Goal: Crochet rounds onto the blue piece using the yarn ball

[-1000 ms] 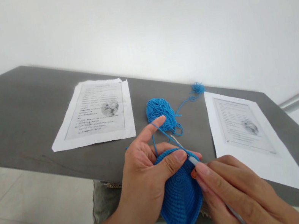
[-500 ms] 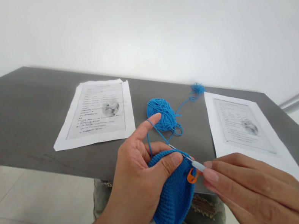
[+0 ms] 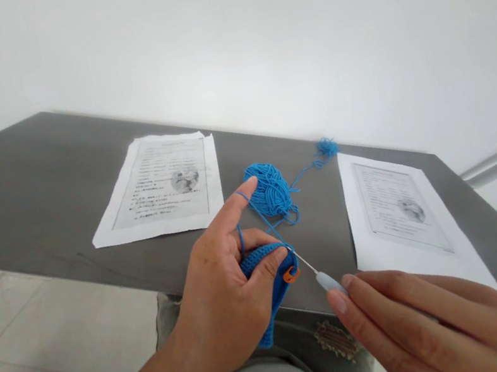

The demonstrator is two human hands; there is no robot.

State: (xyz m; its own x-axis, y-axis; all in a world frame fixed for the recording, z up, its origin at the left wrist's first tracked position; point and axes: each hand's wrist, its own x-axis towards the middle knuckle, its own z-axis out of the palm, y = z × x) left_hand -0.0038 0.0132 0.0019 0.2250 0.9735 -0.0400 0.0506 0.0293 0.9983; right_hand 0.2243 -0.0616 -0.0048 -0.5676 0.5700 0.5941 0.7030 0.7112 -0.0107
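Observation:
My left hand (image 3: 226, 279) pinches a blue crochet piece (image 3: 272, 297) between thumb and fingers, its index finger raised with blue yarn looped around it. Much of the piece is hidden behind this hand. An orange stitch marker (image 3: 292, 275) hangs at the piece's edge. In my right hand (image 3: 414, 304) is a crochet hook (image 3: 329, 282) with a pale grey handle, held between thumb and fingers. The hook's metal tip meets the yarn at the edge of the piece, close to my left thumb. Yarn runs from the raised finger down to it.
On the dark grey table (image 3: 60, 181) lies a blue yarn ball (image 3: 271, 188), just beyond my left index finger. A small yarn tangle (image 3: 327, 147) sits farther back. Printed sheets lie left (image 3: 162, 188) and right (image 3: 401, 210). A white wall (image 3: 252, 44) stands behind.
The crochet piece has tilted and shifted left and up, showing less of itself. More of the hook's metal shaft is exposed, and its handle sits farther from the piece.

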